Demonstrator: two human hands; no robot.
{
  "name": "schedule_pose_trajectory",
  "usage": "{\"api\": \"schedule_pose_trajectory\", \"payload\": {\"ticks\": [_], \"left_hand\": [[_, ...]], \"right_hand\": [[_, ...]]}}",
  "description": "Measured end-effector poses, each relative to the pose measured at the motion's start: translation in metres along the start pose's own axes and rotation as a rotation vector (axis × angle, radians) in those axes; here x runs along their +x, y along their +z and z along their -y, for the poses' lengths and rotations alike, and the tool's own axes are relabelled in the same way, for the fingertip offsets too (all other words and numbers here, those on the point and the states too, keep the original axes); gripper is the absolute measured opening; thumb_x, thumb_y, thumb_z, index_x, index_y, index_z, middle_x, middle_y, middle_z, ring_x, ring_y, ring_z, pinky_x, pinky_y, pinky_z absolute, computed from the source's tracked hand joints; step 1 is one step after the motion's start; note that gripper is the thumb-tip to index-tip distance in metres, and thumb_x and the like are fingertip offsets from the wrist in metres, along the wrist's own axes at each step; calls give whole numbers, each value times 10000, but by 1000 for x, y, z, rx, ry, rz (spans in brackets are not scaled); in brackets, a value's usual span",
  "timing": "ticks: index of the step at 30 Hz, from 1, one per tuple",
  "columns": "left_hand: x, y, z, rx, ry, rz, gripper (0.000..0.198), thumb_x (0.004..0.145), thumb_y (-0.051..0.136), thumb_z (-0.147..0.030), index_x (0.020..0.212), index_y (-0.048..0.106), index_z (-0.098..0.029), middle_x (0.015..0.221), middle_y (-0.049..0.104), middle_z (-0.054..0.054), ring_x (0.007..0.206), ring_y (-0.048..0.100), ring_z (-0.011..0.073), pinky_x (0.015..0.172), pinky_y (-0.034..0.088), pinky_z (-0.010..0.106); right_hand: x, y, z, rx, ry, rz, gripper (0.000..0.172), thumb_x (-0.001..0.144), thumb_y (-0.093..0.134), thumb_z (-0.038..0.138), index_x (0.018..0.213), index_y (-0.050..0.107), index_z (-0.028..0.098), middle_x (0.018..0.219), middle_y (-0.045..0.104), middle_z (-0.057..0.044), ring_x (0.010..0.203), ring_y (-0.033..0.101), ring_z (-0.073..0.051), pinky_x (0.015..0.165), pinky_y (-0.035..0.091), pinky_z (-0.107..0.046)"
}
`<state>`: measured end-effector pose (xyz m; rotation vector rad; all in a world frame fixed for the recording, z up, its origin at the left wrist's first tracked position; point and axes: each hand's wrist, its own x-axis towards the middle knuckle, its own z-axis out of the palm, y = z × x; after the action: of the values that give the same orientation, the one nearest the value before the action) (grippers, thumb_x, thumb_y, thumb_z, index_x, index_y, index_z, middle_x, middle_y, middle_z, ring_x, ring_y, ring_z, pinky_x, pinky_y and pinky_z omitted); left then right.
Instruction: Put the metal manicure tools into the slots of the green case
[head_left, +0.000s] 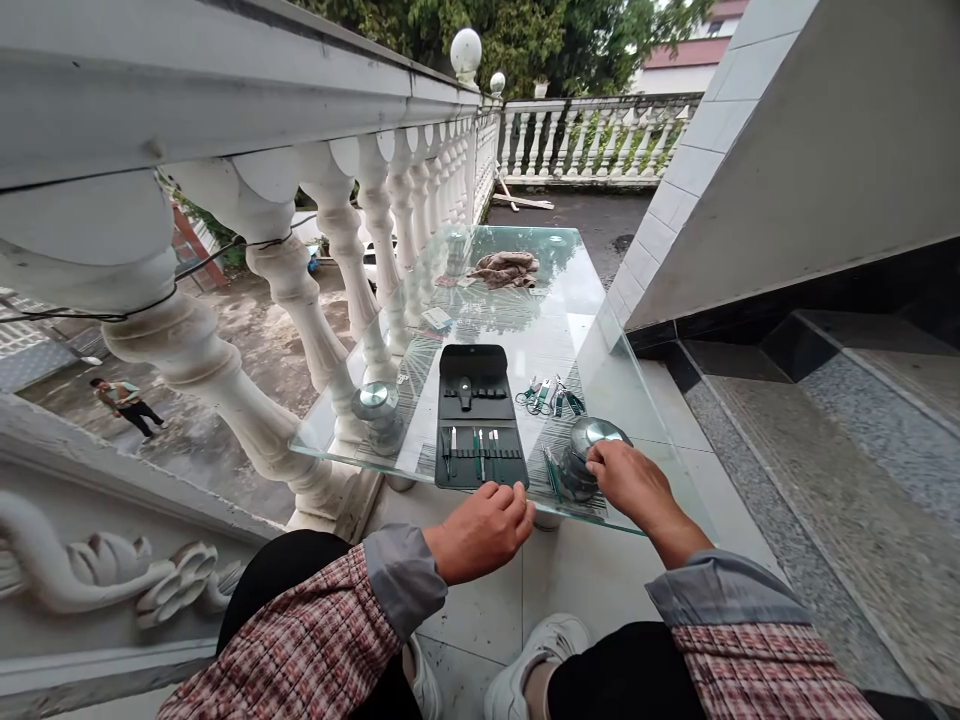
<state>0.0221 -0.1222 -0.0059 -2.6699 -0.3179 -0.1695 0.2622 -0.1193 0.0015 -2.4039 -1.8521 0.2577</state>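
While the open tool case (491, 408) is lying flat on the glass tabletop (619, 375), just ahead of the left hand (484, 525), its long axis is running away from the person. That left hand is sitting nearer, its fingers curling at the case's near right corner; whether they are gripping it, I cannot tell. Farther right, the right hand (630, 485) is bending its fingers by a metal-capped support (592, 434), its grasp unclear. Slim loose tools (552, 474) are lying between support and case.
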Motion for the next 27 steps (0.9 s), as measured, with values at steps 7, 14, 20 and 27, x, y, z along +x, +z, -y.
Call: {"api": "schedule_pose_trajectory", "payload": {"ticks": [7, 14, 20, 27], "left_hand": [[0, 6, -1, 27, 9, -44, 318, 911, 353, -120, 1193, 480, -45, 1177, 551, 215, 912, 561, 246, 719, 393, 358], [0, 14, -4, 25, 0, -60, 303, 921, 358, -141, 1180, 486, -51, 1170, 549, 219, 882, 563, 233, 708, 390, 359], [1, 11, -2, 17, 4, -64, 298, 918, 353, -127, 1167, 495, -46, 1152, 557, 222, 869, 562, 230, 688, 395, 355], [-1, 13, 2, 6, 19, -125, 299, 913, 367, -134, 1157, 516, -48, 1135, 573, 209, 859, 568, 228, 701, 406, 361]], "right_hand": [[-1, 3, -1, -69, -17, -5, 152, 850, 416, 181, 843, 567, 172, 935, 587, -96, 868, 540, -208, 618, 303, -284], [8, 2, 7, 466, 65, -57, 146, 800, 429, 272, 858, 541, 200, 806, 607, -37, 744, 552, -174, 619, 370, -278], [12, 5, 33, 1143, -18, 106, 442, 733, 497, 353, 1137, 494, 173, 686, 516, 31, 489, 424, -92, 481, 393, -253], [16, 4, 47, 1400, -23, 229, 496, 670, 640, 381, 1113, 525, 191, 701, 488, 40, 543, 441, -79, 470, 385, -223]]}}
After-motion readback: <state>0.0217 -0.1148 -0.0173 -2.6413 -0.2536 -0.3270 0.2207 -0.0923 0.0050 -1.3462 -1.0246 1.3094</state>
